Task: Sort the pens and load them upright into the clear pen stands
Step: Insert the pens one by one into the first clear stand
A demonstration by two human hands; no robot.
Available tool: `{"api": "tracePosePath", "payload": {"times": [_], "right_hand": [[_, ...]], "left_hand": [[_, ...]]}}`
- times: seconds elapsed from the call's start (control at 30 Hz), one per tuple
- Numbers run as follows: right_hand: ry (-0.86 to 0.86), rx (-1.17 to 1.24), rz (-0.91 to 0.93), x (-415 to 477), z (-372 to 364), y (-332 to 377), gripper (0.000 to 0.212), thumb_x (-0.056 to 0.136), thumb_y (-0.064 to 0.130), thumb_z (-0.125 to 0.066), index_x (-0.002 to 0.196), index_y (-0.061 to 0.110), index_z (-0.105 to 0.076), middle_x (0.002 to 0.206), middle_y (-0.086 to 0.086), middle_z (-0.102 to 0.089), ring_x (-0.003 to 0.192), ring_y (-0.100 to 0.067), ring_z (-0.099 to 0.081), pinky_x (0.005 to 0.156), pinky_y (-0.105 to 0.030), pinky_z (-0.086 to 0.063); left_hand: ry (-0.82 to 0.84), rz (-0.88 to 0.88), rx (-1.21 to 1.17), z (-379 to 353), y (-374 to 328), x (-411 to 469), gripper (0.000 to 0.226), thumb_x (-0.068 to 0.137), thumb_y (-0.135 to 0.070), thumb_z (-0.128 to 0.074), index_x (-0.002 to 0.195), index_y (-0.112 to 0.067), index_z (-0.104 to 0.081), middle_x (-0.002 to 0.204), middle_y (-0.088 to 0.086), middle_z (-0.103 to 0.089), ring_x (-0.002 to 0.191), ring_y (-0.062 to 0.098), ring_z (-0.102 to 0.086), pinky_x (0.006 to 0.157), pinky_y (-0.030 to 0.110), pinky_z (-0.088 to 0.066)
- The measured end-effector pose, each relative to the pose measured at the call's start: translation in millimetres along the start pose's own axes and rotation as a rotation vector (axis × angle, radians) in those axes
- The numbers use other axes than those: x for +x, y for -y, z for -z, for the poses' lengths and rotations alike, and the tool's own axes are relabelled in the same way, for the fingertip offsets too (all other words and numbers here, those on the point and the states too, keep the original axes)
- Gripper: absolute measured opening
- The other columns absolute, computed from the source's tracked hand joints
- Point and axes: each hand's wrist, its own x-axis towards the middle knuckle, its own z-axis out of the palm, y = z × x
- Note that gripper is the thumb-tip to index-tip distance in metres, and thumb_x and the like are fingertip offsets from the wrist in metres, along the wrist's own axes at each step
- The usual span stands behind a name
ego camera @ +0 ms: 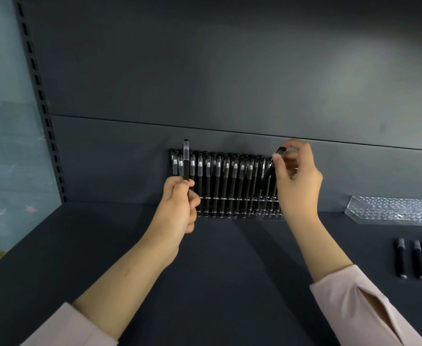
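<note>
Left hand (180, 206) gripping upright pen (186, 161), right hand (297, 181) pinching tilted pen (271, 171) at stand (264, 216) right end; could jam or knock neighbours (242, 176) if pushed in slanted.

A pen stand (264, 214) full of pens (232, 181) sits just behind the left fingers (180, 187) and right fingers (296, 145). Another stand (392, 211) lies further right, loose pens (401, 258) before it.

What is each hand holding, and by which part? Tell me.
Left hand grips an upright black pen by its lower barrel. Right hand pinches a tilted pen near its top end.
</note>
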Motion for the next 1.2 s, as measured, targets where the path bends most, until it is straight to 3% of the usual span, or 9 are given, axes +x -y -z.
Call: {"api": "tracePosePath", "payload": {"times": [0.17,0.4,0.57,0.73,0.87,0.93,1.0,1.07,1.2], "right_hand": [[0.040,-0.046,0.039,-2.6,-3.0,-3.7,0.024,0.093,0.018,-0.061,0.100,0.039,-0.051,0.082,0.013,-0.060,0.075,-0.006,-0.056,0.066,-0.004,-0.039],[0.123,-0.184,0.077,-3.3,-9.1,-16.7,0.018,0.092,0.012,-0.063,0.110,0.016,-0.062,0.091,0.001,-0.065,0.073,-0.006,-0.056,0.070,-0.003,-0.039],[0.182,-0.267,0.085,-0.8,-9.3,-20.6,0.026,0.093,0.012,-0.060,0.119,0.016,-0.063,0.100,0.001,-0.059,0.079,-0.012,-0.056,0.075,-0.018,-0.046],[0.255,-0.296,0.058,-1.5,-8.6,-20.2,0.028,0.096,0.019,-0.057,0.123,0.015,-0.065,0.108,-0.002,-0.059,0.079,-0.010,-0.055,0.081,-0.016,-0.045],[0.281,-0.077,0.001,1.3,-5.1,0.0,0.026,0.094,0.030,-0.059,0.119,0.025,-0.064,0.099,0.008,-0.063,0.082,-0.003,-0.057,0.074,-0.009,-0.044],[0.389,0.138,-0.095,3.2,-3.8,13.6,0.021,0.093,0.034,-0.060,0.112,0.030,-0.065,0.096,0.009,-0.068,0.086,-0.002,-0.061,0.078,-0.017,-0.049],[0.500,0.275,-0.164,1.7,-3.4,21.8,0.015,0.092,0.029,-0.062,0.107,0.027,-0.067,0.094,0.004,-0.072,0.085,-0.007,-0.066,0.075,-0.025,-0.054],[0.527,0.332,-0.195,0.3,-3.8,25.3,0.012,0.091,0.019,-0.064,0.102,0.019,-0.068,0.092,-0.003,-0.072,0.079,-0.007,-0.067,0.069,-0.022,-0.053],[0.403,0.371,-0.220,6.0,1.4,22.2,0.019,0.090,0.013,-0.065,0.107,0.022,-0.062,0.086,-0.008,-0.073,0.071,-0.013,-0.066,0.069,-0.024,-0.053]], "left_hand": [[-0.037,-0.019,0.047,-1.6,5.1,4.2,0.025,0.103,-0.019,-0.032,0.095,-0.029,-0.053,0.057,-0.006,-0.049,0.038,0.005,-0.034,0.031,0.016,-0.024],[-0.039,-0.076,0.175,-0.3,10.6,4.7,0.037,0.098,-0.020,-0.039,0.087,-0.050,-0.058,0.071,-0.010,-0.059,0.048,0.003,-0.049,0.047,0.019,-0.041],[-0.030,-0.115,0.223,0.4,12.4,4.9,0.022,0.100,-0.024,-0.046,0.098,-0.043,-0.058,0.070,-0.021,-0.061,0.055,-0.006,-0.054,0.054,0.014,-0.046],[0.026,-0.165,0.309,2.3,12.2,-0.4,0.015,0.099,-0.029,-0.051,0.100,-0.043,-0.056,0.090,-0.016,-0.065,0.064,-0.008,-0.058,0.067,0.017,-0.047],[0.094,-0.256,0.483,0.5,12.9,-5.3,0.013,0.098,-0.030,-0.052,0.104,-0.041,-0.055,0.096,-0.011,-0.064,0.073,-0.002,-0.060,0.070,0.020,-0.050],[0.113,-0.301,0.566,-3.6,15.9,-4.9,0.012,0.098,-0.028,-0.053,0.104,-0.038,-0.056,0.094,-0.011,-0.063,0.074,-0.003,-0.059,0.070,0.014,-0.048],[0.118,-0.356,0.658,-10.2,21.6,-3.3,0.015,0.098,-0.026,-0.054,0.111,-0.033,-0.058,0.093,-0.011,-0.062,0.070,-0.007,-0.055,0.066,0.008,-0.045],[0.125,-0.403,0.738,-17.7,28.6,-0.7,0.023,0.098,-0.026,-0.055,0.121,-0.027,-0.059,0.094,-0.012,-0.062,0.070,-0.006,-0.053,0.065,0.008,-0.044],[0.077,-0.592,0.994,-25.4,40.5,4.4,0.033,0.100,-0.027,-0.052,0.131,-0.022,-0.058,0.110,-0.010,-0.062,0.101,0.005,-0.055,0.090,0.027,-0.049]]}}
